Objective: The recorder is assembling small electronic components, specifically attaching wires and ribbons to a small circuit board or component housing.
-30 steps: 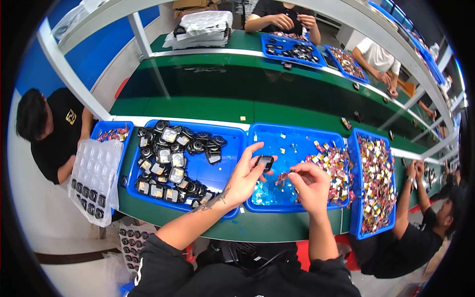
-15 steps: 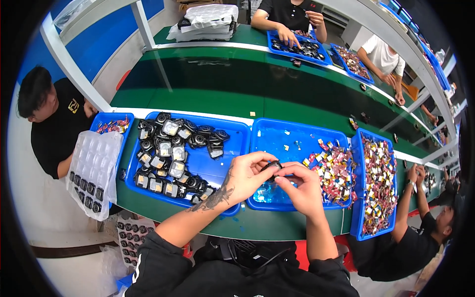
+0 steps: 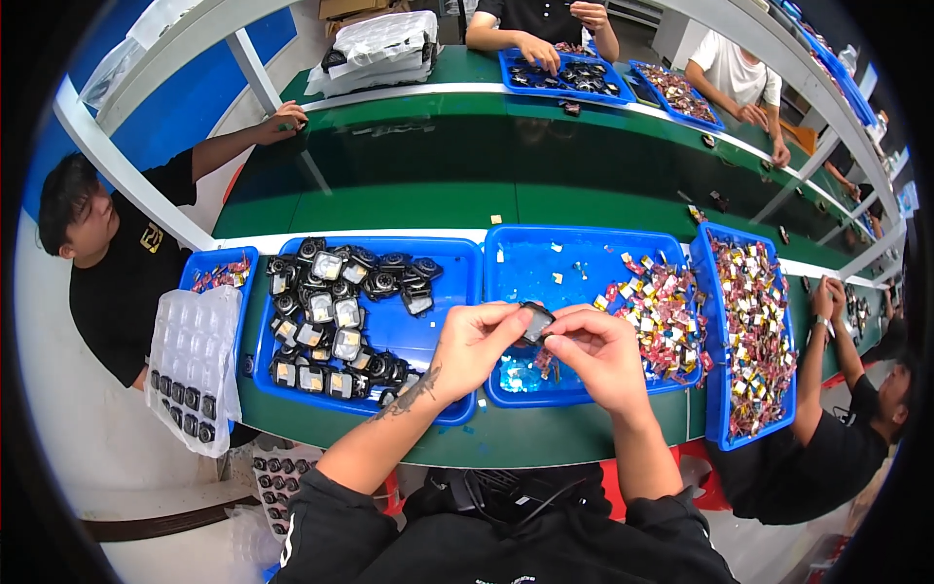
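Note:
Over the middle blue tray (image 3: pixel 506 397) I hold a small black device housing (image 3: pixel 535 324) with a greyish flat face. My left hand (image 3: pixel 475 346) is closed, pinching its left side between thumb and fingers. On the opposite side, my right hand (image 3: pixel 605 358) is closed on the housing, thumb and fingertips at its edge. Something reddish shows just below the housing, too small to make out. Several similar black housings (image 3: pixel 321 309) lie heaped in the left blue tray (image 3: pixel 443 336). Small battery-like pieces with red wires (image 3: pixel 647 316) fill the right part of the middle tray.
Another blue tray (image 3: pixel 717 389) of wired pieces stands at the right. A clear blister tray (image 3: pixel 199 336) with black units sits at the left. Beyond runs a dark green conveyor belt (image 3: pixel 467 156). Co-workers sit left, right and across; one reaches a hand (image 3: pixel 284 122) to the belt.
The housing has been tilted in my fingers, so its greyish face now shows. The co-worker at the left has stretched an arm out to the belt. The whole view has shifted slightly.

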Demonstrator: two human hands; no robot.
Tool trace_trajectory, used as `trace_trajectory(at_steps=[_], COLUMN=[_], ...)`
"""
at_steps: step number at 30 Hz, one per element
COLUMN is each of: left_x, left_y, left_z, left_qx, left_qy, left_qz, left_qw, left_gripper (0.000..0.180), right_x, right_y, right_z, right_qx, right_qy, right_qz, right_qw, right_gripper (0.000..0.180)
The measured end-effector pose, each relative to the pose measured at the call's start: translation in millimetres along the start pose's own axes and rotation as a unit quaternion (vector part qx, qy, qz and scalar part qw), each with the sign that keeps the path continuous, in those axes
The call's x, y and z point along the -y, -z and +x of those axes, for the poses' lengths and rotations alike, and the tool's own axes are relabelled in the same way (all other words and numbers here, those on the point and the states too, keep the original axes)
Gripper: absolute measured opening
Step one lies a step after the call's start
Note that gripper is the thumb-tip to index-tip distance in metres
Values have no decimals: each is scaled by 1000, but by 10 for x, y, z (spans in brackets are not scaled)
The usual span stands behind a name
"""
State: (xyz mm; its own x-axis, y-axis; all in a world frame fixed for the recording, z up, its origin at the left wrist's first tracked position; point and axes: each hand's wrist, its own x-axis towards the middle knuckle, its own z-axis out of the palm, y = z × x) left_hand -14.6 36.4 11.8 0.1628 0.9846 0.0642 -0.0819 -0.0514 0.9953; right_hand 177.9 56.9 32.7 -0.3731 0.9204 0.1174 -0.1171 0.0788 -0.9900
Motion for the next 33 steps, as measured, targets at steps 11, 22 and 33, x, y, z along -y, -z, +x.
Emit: trace_trajectory(at_steps=[11,22,33], left_x=[17,-26,16], left_y=[-82,-152,-131], left_z=[-16,-53,-75], left_qx=[-33,7,23], left_qy=[-32,-13,-12], left_qz=[-141,-115,-107], left_qw=[989,993,994], left_gripper=[31,37,38], right_x=[46,236,206], right_y=[-53,-201,-200], right_z=[-27,-32,1], right_qx=[-92,-98,-92], right_qy=[85,107,124], right_qz=[-99,-285,-302], right_qw=[987,948,941], right_gripper=[11,16,8])
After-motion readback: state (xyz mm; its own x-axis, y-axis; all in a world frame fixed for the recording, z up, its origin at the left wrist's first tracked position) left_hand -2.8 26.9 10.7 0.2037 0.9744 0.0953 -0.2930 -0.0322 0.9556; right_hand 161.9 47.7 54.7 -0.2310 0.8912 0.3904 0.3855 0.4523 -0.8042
